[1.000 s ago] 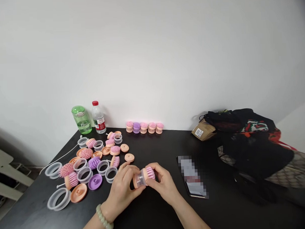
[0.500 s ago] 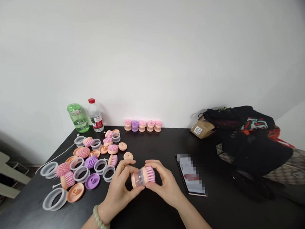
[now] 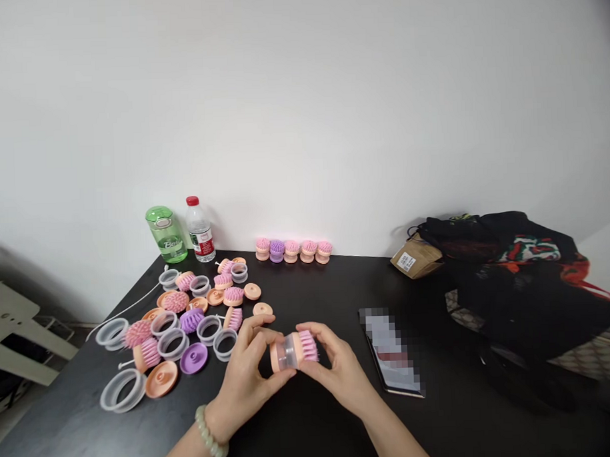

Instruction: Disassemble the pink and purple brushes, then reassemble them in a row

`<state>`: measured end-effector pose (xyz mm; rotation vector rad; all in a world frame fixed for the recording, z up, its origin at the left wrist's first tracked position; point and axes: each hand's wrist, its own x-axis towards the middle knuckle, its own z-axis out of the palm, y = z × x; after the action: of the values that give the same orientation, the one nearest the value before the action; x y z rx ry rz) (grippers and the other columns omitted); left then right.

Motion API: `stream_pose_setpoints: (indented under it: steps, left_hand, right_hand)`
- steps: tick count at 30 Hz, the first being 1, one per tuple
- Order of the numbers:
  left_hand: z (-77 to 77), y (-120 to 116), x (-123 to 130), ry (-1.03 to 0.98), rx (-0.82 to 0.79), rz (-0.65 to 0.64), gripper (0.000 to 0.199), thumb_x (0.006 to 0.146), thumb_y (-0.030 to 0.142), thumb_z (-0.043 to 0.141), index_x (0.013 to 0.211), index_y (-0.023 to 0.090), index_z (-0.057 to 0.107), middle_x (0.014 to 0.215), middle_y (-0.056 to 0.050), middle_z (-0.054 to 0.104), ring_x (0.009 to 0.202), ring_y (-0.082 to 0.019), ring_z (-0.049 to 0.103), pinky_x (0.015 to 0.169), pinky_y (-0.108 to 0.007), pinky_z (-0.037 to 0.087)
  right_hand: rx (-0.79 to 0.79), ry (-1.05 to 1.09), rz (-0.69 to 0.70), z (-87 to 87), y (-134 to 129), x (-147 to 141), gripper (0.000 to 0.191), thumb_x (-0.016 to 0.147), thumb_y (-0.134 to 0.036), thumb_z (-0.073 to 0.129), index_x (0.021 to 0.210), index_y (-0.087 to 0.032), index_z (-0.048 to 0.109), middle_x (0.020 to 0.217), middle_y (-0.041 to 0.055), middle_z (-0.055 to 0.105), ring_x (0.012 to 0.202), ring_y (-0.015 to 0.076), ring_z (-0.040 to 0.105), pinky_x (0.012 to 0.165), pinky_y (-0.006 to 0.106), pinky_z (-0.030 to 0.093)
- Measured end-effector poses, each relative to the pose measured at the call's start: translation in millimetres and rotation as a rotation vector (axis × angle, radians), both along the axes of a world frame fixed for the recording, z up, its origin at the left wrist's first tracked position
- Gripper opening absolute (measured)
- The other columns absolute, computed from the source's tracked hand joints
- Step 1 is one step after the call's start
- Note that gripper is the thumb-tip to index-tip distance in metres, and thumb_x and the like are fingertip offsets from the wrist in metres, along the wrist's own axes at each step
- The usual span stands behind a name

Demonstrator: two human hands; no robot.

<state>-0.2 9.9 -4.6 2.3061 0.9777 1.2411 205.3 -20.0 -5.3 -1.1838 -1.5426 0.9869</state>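
A: What are the hands doing?

B: The left hand (image 3: 244, 372) and the right hand (image 3: 341, 366) hold 1 brush (image 3: 294, 352) between them, over the dark table (image 3: 312, 435), near its middle. Both hands close narrowly around it. The left fingers (image 3: 261, 336) grip the peach and clear end, and the right fingers (image 3: 308, 328) wrap near the pink bristles.

A: Does that brush look whole?

B: It looks put together: a peach base, a clear cup and a pink bristle head, all in line and lying on its side.

A: How many others look done?

B: 5 stacked brushes (image 3: 293, 250) stand in a row at the far edge, 4 pink and 1 purple.

A: And what is lying loose?

B: A spread of loose parts sits left of the hands: clear rings (image 3: 122, 391), peach discs (image 3: 161, 379), a purple disc (image 3: 193, 358) and pink and purple bristle heads (image 3: 147, 354). They overlap too much for an exact count, but they clearly outnumber the finished row.

A: Anything else nearby?

B: A phone (image 3: 392, 352) with a blurred screen lies to the right of the hands.
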Motion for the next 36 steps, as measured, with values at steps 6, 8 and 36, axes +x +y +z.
stream_pose_setpoints:
  steps: [6,8,36]
  left_hand:
    - [-1.9,0.9,-1.5,0.016,-0.01,-0.004,0.031,0.08,0.023,0.076,0.106,0.023,0.059,0.12,-0.01,0.056,0.122,-0.028,0.052,0.1,-0.043,0.05]
    - [-2.3,1.2,-1.4,0.018,-0.017,-0.01,0.03,0.081,0.024,0.076,0.106,0.024,0.059,0.12,-0.01,0.056,0.122,-0.028,0.053,0.099,-0.043,0.05]
    - [10.5,1.1,2.2,-0.038,-0.346,-0.07,0.026,0.075,0.026,0.078,0.094,0.021,0.061,0.102,-0.006,0.066,0.096,-0.024,0.063,0.084,-0.036,0.049]
  right_hand:
    - [-0.045,0.001,-0.016,2.4,0.1,-0.6,0.06,0.074,-0.036,0.078,0.128,-0.025,0.054,0.128,0.0101,0.064,0.119,0.0299,0.06,0.106,0.047,0.044]
    - [-0.052,-0.011,-0.026,4.0,0.7,-1.0,0.052,0.076,-0.037,0.075,0.123,-0.024,0.058,0.122,0.01,0.066,0.115,0.0297,0.063,0.102,0.046,0.047]
    - [0.001,-0.057,-0.028,8.2,1.6,0.2,0.044,0.068,-0.019,0.08,0.108,-0.026,0.064,0.109,0.003,0.067,0.102,0.0252,0.064,0.093,0.039,0.049]
